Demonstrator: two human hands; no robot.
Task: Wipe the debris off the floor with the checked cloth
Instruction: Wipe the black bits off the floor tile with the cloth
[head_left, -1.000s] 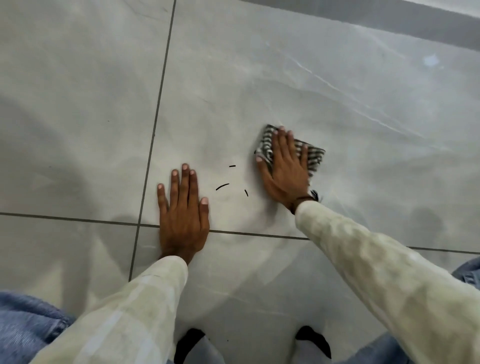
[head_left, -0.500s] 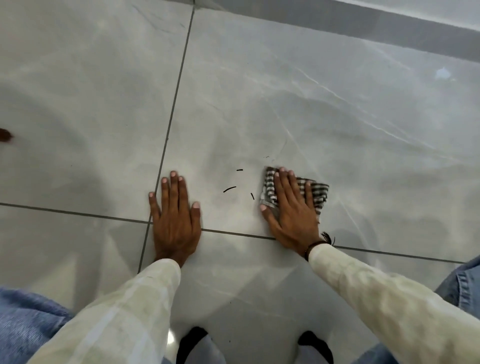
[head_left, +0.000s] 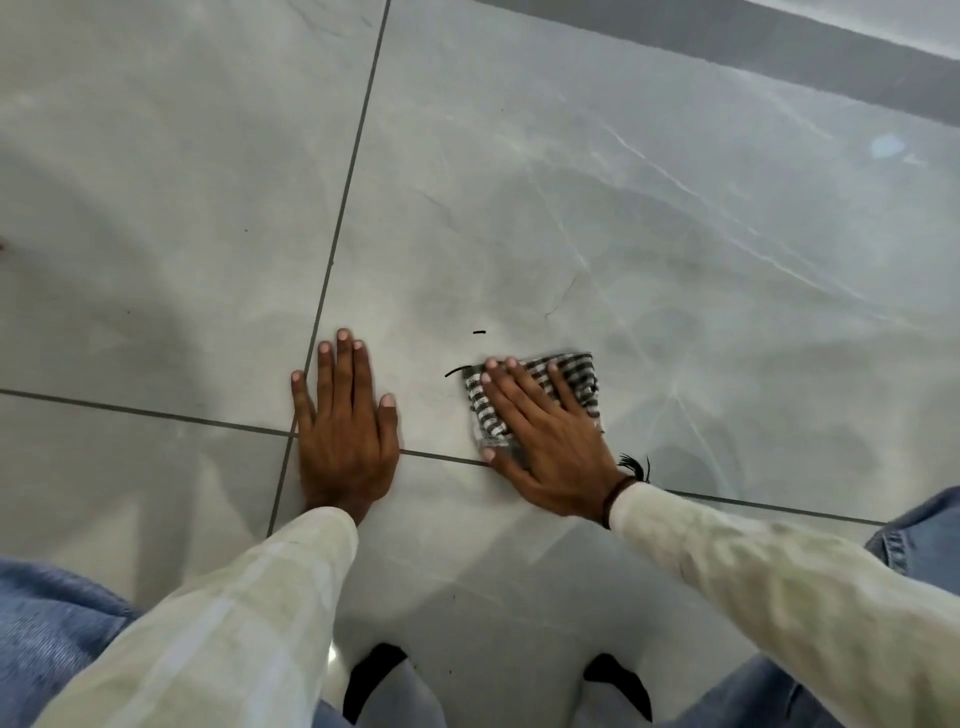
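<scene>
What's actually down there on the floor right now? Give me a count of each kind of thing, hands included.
Hands: 2, the left hand flat on the tile and the right hand pressing on the cloth
Checked cloth: 1
Dark debris bits in sight: 2, a short piece and a curved strand at the cloth's edge
Total: 5

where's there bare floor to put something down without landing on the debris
Free: the tile beyond the checked cloth toward the dark strip, and the tile left of the left hand. Crowded: between the hands, where debris lies beside the right hand.
</scene>
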